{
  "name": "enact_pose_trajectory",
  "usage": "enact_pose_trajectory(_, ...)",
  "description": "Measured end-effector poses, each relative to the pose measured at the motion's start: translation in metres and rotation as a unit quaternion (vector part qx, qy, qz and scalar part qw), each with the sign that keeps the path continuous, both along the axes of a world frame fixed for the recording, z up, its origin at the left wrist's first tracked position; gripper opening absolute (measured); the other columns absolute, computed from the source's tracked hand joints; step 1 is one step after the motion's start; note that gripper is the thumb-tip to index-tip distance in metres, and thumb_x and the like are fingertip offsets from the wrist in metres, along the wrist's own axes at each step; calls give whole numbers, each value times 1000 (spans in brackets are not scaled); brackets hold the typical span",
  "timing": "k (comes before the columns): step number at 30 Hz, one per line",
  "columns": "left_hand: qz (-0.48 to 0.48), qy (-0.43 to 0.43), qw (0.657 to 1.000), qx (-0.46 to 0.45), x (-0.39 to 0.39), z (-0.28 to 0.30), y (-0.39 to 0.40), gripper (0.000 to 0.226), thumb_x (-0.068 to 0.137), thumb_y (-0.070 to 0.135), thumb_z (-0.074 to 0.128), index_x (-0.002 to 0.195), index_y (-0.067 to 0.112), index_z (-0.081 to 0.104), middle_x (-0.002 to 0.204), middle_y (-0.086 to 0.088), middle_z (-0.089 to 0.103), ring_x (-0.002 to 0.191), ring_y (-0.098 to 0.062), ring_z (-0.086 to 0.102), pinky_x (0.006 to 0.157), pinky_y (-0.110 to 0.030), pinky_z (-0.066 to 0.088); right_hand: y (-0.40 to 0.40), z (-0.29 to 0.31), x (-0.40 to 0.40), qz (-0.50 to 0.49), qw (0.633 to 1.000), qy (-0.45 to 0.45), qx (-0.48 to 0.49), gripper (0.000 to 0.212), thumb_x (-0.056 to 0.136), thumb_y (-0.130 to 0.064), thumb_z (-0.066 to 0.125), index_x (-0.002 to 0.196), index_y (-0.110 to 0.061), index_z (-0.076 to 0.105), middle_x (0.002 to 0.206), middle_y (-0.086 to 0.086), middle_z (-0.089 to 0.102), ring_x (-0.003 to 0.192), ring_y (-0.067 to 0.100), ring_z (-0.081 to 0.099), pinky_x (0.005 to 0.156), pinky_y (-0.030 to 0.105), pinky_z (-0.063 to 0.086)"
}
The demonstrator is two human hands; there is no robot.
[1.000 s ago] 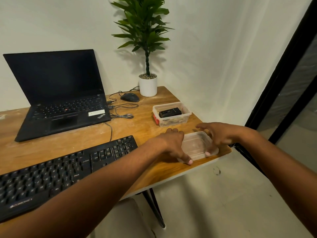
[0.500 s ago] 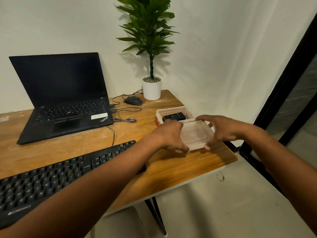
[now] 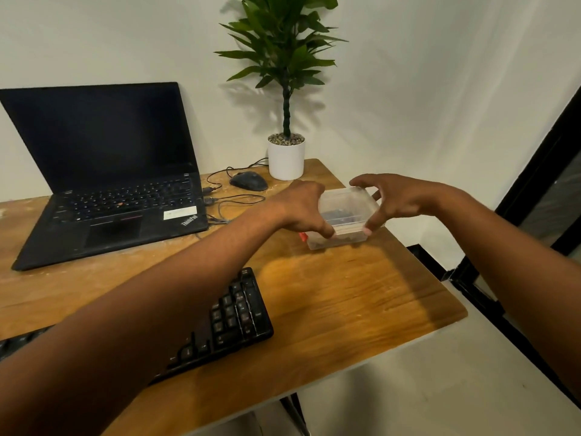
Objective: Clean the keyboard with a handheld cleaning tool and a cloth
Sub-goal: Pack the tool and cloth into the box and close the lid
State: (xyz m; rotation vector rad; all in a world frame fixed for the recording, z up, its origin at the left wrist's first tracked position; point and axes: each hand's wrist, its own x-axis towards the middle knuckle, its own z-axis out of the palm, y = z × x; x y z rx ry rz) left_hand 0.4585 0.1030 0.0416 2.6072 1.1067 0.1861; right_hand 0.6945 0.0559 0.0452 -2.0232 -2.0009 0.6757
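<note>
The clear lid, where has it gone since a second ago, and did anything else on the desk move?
Both hands carried the clear lid from the desk's near right edge away from the person and set it on the plastic box. The left hand and right hand grip its ends, as they did then. The keyboard, laptop, mouse and potted plant stayed put.

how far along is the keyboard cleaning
Nearing its end, by the look of it. No tool or cloth is out, and the keyboard lies untouched. In hand: the left hand and right hand hold the clear lid on the box. Whether the keys are clean cannot be told.
</note>
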Motion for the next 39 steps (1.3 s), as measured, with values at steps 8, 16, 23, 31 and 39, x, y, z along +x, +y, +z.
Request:
enact_pose_trajectory(8, 8, 11, 999, -36, 2, -13, 16, 87, 75, 44, 86, 146, 12, 47, 138, -7, 57, 119, -24, 56, 98, -38, 53, 25, -14, 3, 20, 1000, -9, -9, 103, 62, -32, 98, 149, -25, 42, 142, -7, 48, 122, 21, 51, 94, 31, 51)
enact_pose_trajectory(16, 12, 29, 998, -63, 7, -16, 22, 89, 77, 45, 85, 148, 12, 44, 141, -6, 55, 120, -23, 55, 96, -35, 51, 29, -18, 11, 17, 999, -6, -37, 106, 59, -39, 98, 149, -24, 45, 143, -6, 51, 125, 25, 53, 104, 42, 52)
enact_pose_trajectory(23, 20, 41, 994, -99, 9, -13, 25, 93, 79, 45, 85, 152, 13, 38, 148, -5, 50, 129, -25, 51, 93, -30, 44, 28, -17, 11, 8, 999, 17, -50, 118, 51, -46, 97, 152, -24, 42, 145, -7, 50, 124, 24, 53, 104, 40, 50)
enact_pose_trajectory(31, 74, -37, 983, -162, -9, -17, 31, 103, 86, 55, 76, 162, 16, 20, 168, -8, 25, 149, -31, 32, 118, -43, 34, 15, -28, 18, -78, 985, 147, -45, 99, 69, -44, 88, 152, -21, 39, 143, -1, 48, 126, 27, 54, 99, 40, 56)
enact_pose_trajectory(39, 182, -168, 935, -252, -9, -45, 44, 34, 97, 36, 69, 119, 10, 64, 114, -9, 69, 104, -25, 65, 94, -44, 56, 16, -45, 11, -182, 954, 236, -39, 25, 98, -24, 69, 113, -4, 67, 114, 15, 72, 98, 30, 71, 76, 36, 61)
